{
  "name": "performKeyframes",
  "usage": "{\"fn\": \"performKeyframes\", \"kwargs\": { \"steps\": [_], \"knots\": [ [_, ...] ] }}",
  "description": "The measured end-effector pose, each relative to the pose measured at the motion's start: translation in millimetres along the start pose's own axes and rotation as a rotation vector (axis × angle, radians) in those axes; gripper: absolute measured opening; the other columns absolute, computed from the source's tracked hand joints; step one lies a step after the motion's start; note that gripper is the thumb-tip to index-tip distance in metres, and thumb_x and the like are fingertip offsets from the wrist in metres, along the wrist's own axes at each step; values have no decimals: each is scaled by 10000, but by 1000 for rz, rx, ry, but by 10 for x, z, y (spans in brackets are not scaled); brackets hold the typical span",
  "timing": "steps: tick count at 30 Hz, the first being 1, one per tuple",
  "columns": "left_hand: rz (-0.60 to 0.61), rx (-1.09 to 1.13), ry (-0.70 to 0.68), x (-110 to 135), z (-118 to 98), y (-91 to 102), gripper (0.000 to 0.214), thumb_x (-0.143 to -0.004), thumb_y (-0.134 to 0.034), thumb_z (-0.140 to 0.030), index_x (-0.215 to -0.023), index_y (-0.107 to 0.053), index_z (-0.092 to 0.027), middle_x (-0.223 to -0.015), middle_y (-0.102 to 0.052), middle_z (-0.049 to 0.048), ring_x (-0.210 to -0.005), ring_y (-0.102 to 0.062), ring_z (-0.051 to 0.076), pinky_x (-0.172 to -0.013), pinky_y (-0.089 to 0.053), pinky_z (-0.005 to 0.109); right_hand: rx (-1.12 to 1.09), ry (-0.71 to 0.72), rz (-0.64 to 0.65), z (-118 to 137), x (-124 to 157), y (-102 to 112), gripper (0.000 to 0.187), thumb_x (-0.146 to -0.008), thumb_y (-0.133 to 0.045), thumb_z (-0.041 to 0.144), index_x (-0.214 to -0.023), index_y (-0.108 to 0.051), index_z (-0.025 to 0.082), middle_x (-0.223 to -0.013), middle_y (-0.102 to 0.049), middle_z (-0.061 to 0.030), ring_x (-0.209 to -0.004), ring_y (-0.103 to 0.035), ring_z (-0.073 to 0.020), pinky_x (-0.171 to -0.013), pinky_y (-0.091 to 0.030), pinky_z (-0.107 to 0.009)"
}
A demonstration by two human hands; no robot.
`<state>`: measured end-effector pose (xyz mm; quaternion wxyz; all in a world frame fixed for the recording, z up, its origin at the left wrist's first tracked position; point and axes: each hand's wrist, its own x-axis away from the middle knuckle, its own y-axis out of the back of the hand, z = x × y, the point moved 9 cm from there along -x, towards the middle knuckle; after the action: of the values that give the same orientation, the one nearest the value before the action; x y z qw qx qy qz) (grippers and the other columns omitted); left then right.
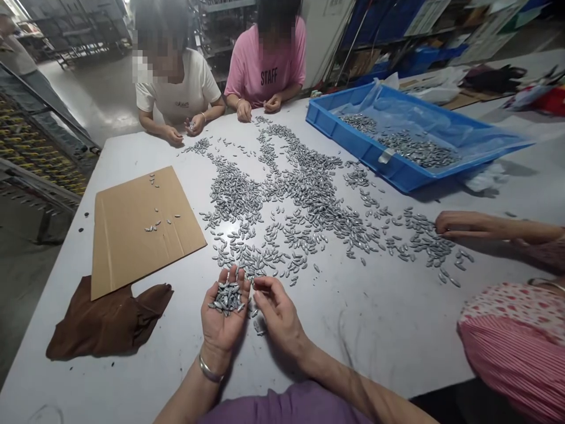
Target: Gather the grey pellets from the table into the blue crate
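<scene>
My left hand (223, 321) lies palm up, cupped under a heap of small grey metal pieces (228, 298), each pointed at the ends. A bracelet (210, 369) circles that wrist. Just to its right, my right hand (280, 315) has its fingers curled, thumb and forefinger drawn together beside the left hand's edge. Whatever may sit between those fingertips is too small to tell. A few loose pieces (259, 327) rest on the white table under my right hand. Beyond both hands spreads a large scatter of the same metal pieces (318, 194).
A cardboard sheet (132, 235) with several pieces lies left, partly over a brown cloth (101, 324). A blue tray (362, 153), lined with plastic, holds more pieces at the back right. Two people sit opposite; a co-worker's hand (463, 225) touches pieces on the right.
</scene>
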<state>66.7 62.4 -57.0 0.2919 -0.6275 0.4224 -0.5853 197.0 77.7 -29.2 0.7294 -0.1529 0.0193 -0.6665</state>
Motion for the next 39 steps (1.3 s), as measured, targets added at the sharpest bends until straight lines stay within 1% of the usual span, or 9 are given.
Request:
{"fn": "performKeyframes", "kwargs": {
  "steps": [2, 5, 7, 9, 15, 21, 28, 33, 39],
  "knots": [
    [-50, -55, -38, 41, -8, 8, 332, -942, -462, -180, -1008, -788, -189, -1133, -778, 87, -1121, -700, 218, -1029, -515, 395, -314, -215, -1, -199, -3, -131, 302, -911, -688, 418, -1130, -688, 209, -1140, -684, -68, -1072, -625, -188, -969, -502, -304],
    [-71, -191, -145, 127, -51, -43, 248, -874, -576, -250, -962, -794, -171, -1056, -782, 102, -1015, -723, 225, -925, -560, 355, -771, -528, -31, -419, 36, -436, 236, -968, -607, 384, -1002, -706, 173, -975, -720, -44, -941, -663, -154, -937, -534, -285],
    [-49, -293, -242, 189, -99, -106, 240, -819, -650, -315, -931, -798, -163, -1014, -781, 108, -978, -720, 236, -897, -567, 352, -936, -662, -79, -489, 69, -592, 255, -1007, -534, 322, -907, -703, 159, -858, -719, -30, -842, -671, -141, -905, -552, -283],
    [-52, -358, -320, 243, -146, -133, 284, -789, -684, -386, -907, -801, -156, -983, -781, 111, -979, -715, 252, -928, -557, 377, -1009, -720, -116, -515, 90, -682, 306, -1036, -470, 287, -888, -700, 151, -825, -722, -30, -808, -678, -137, -888, -560, -283],
    [-91, -261, -307, 265, -183, -122, 488, -877, -580, -566, -995, -794, -143, -1117, -766, 158, -1104, -691, 302, -1050, -492, 479, -1072, -772, -168, -551, 113, -747, 263, -1012, -526, 277, -844, -695, 167, -764, -722, -13, -745, -686, -129, -842, -569, -262],
    [-19, -78, -181, 177, -148, -176, 459, -982, -472, -447, -1192, -731, -131, -1314, -690, 174, -1317, -579, 298, -1149, -417, 467, -1123, -798, -152, -538, 82, -764, 267, -1026, -469, 256, -961, -698, 135, -881, -764, -63, -831, -722, -170, -897, -580, -344],
    [33, -37, -193, 132, -224, -132, 468, -999, -432, -399, -1337, -646, -155, -1378, -656, 158, -1370, -533, 291, -1158, -414, 481, -1182, -740, -90, -522, 31, -745, 272, -1024, -439, 232, -1030, -695, 141, -945, -779, -56, -901, -733, -154, -950, -567, -323],
    [-30, -83, -206, 140, -254, -172, 463, -1011, -392, -409, -1222, -714, -153, -1320, -697, 136, -1319, -584, 274, -1135, -438, 455, -1195, -684, -13, -479, -17, -757, 296, -1011, -446, 241, -1152, -685, 138, -1085, -770, -72, -1035, -716, -167, -1000, -545, -329],
    [-61, -278, -357, 230, -320, -225, 502, -955, -484, -535, -1059, -777, -141, -1169, -752, 157, -1174, -666, 281, -1077, -483, 447, -1206, -709, -25, -438, -2, -799, 310, -1016, -434, 222, -1096, -705, 96, -1007, -774, -86, -892, -721, -129, -956, -544, -244]
  ]
}}
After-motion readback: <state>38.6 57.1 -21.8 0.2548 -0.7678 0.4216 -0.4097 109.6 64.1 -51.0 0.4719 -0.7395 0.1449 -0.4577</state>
